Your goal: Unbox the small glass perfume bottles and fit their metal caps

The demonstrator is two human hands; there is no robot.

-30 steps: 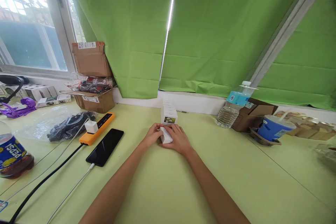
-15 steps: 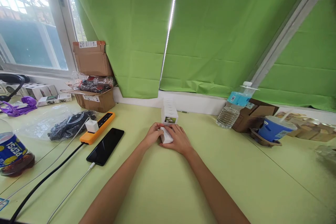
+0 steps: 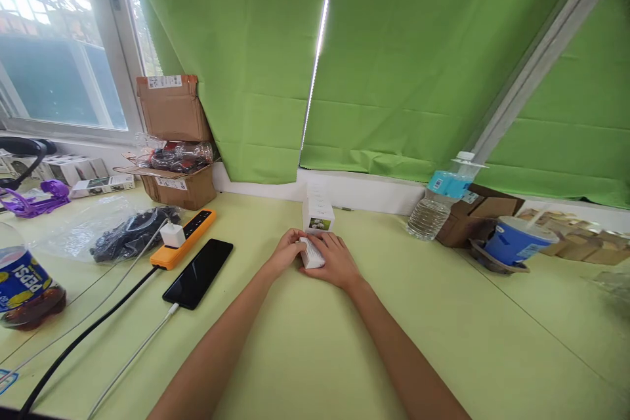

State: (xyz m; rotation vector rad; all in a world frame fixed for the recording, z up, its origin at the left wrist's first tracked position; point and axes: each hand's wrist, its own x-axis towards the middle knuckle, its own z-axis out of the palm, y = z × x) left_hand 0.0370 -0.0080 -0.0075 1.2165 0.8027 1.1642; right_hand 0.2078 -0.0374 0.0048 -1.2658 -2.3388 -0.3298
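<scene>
Between my two hands is a small white box point(image 3: 312, 254) with fine print on its upper face, tilted on the table. My left hand point(image 3: 287, 251) grips its left side, thumb along the near edge. My right hand point(image 3: 337, 261) wraps round its right side, fingers reaching over the far end. The box's far end is partly hidden by my fingers. Just beyond my fingertips stands a row of white boxes point(image 3: 317, 215), the nearest with a dark picture of white earbuds or a similar item, too small to be sure.
On the left lie a black phone point(image 3: 199, 273) on a cable, an orange power strip point(image 3: 183, 240), a bagged black item point(image 3: 130, 236) and a Pepsi bottle point(image 3: 27, 285). To the right stand a water bottle point(image 3: 430, 216), a cardboard box point(image 3: 475, 213) and a blue cup point(image 3: 514, 240).
</scene>
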